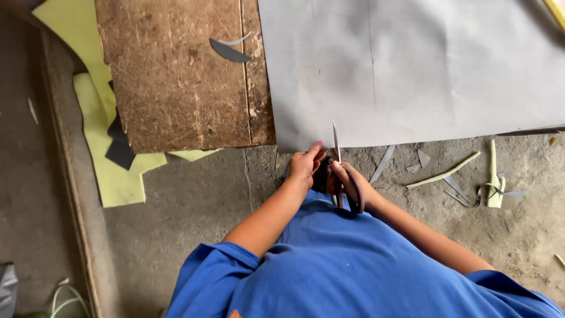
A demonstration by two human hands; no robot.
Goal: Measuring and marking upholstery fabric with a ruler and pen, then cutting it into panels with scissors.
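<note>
Person in a blue shirt cuts a grey sheet with scissors at its near edge.

Hands close together: right hand clamped on the scissors, blades pointing up into the sheet edge; left hand pinches the grey sheet just beside the blades. Strips of offcuts lie on the concrete floor to the right. Further off, the sheet overlaps a worn wooden surface, with yellow sheets under it at left.

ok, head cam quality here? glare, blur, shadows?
Head view: soft even daylight, no glare. The grey sheet carries a faint dark smudge of shade. The scissors and both hands, left and right, look slightly soft. Wide-angle bend shows at the wooden board edges.
</note>
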